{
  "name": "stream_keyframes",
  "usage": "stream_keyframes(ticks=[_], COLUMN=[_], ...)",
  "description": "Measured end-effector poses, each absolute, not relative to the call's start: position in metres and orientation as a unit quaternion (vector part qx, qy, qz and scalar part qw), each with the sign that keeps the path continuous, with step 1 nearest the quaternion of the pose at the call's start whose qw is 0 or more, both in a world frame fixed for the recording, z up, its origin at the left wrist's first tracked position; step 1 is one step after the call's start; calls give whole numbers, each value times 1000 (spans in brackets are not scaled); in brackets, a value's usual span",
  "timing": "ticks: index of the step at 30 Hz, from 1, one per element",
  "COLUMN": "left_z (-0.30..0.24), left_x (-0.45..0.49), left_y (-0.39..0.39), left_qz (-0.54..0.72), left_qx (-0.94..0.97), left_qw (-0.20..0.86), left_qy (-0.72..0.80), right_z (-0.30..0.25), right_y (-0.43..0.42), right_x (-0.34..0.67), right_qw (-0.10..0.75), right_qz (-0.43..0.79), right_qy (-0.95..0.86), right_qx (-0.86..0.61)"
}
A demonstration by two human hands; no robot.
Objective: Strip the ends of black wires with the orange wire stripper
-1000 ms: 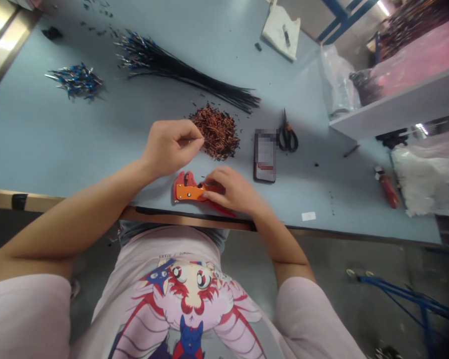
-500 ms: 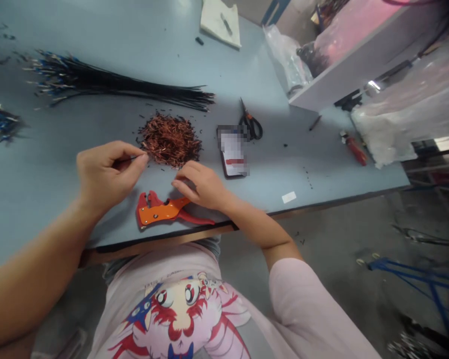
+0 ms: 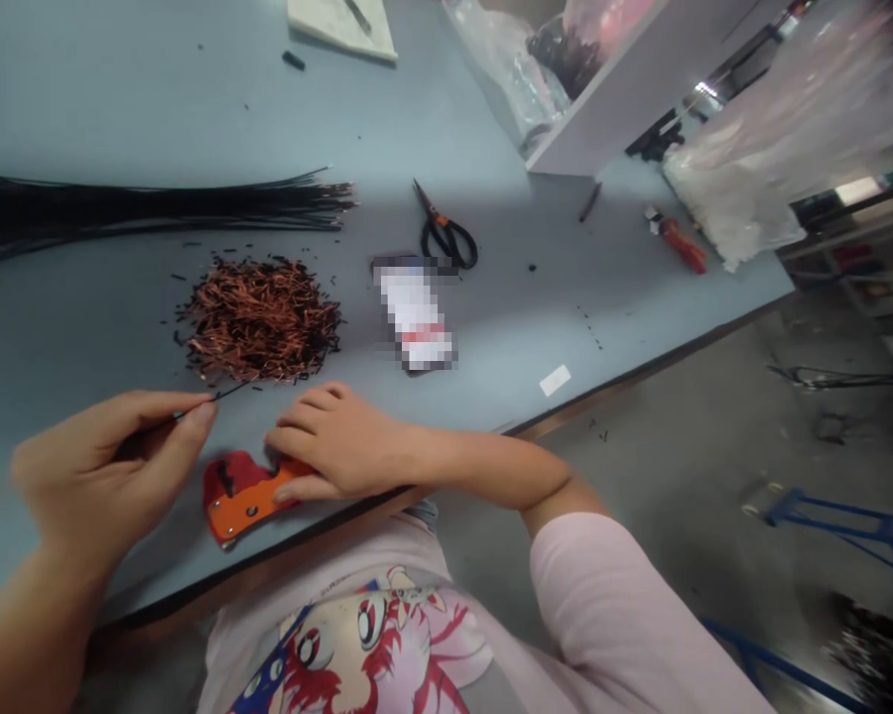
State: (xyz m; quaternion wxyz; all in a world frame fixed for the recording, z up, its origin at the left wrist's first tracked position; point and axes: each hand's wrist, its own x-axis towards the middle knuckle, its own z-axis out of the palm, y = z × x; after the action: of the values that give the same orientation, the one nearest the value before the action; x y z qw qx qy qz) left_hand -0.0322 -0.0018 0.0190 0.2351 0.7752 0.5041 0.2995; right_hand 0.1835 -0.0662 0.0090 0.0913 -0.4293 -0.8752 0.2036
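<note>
Between thumb and forefinger, my left hand (image 3: 123,461) pinches a thin black wire (image 3: 230,393), whose tip points right past the near side of a heap of copper scraps (image 3: 260,322). My right hand (image 3: 334,441) is wrapped round the handles of an orange and red wire stripper (image 3: 249,501) lying at the table's near edge. The stripper's jaws face left, close to my left hand, and its handles are mostly hidden under my fingers. Beyond the heap lies a bundle of black wires (image 3: 156,206) with bare ends toward the right.
A phone (image 3: 417,317) lies right of the heap, with black-handled scissors (image 3: 446,238) behind it. Farther right are a pen (image 3: 589,201), a red-handled tool (image 3: 681,245) and a white label (image 3: 555,380). A shelf panel (image 3: 625,89) and plastic bags (image 3: 513,69) stand at the back.
My right hand has come down onto the wire stripper and closed round its handles. My left hand still pinches the wire, now more visible. The camera view has shifted right.
</note>
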Motion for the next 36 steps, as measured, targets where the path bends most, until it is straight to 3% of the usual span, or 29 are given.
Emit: stream_keyframes(ticks=[9, 12, 15, 22, 36], left_z=[23, 29, 29, 17, 17], left_x=[-33, -30, -27, -20, -17], left_y=[1, -1, 0, -4, -20], left_qz=[265, 229, 268, 297, 251], left_qx=[862, 892, 898, 906, 936], left_qw=[202, 229, 212, 179, 65], left_qy=[381, 315, 276, 242, 240], right_z=[6, 2, -3, 0, 3], right_y=[-64, -64, -64, -67, -69], right_x=[198, 200, 202, 199, 193], right_qw=[269, 250, 246, 311, 281], right_qz=[87, 85, 79, 73, 49], right_qy=[-823, -820, -829, -815, -832], right_qx=[-493, -507, -495, -483, -475])
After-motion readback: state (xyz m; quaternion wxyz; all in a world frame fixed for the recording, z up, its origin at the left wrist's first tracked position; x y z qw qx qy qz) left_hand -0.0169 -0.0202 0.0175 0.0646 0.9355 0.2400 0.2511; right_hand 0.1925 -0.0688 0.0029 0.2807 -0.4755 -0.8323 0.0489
